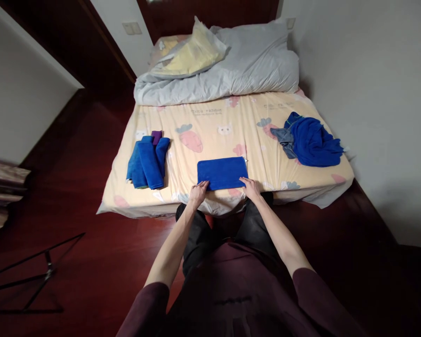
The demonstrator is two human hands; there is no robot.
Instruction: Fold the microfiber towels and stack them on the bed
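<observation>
A blue towel [221, 172], folded into a flat rectangle, lies on the bed near its front edge. At the towel's near left corner is my left hand [198, 193], its fingers closed on the cloth edge. My right hand [250, 187] grips the near right corner in the same way, thumb and fingers together. Left of it, several rolled or folded blue towels [150, 161] are stacked, with a purple cloth [156, 137] at their far end. On the right lies a crumpled heap of blue cloth [314, 140], with a grey-blue piece [284, 139] beside it.
The bed [182, 114] has a cream sheet with carrot and rabbit prints. A grey quilt [256, 58] and a pale yellow pillow [196, 54] lie at its far end. A black metal stand [48, 271] is on the red-brown floor at left; a wall [379, 117] borders the right.
</observation>
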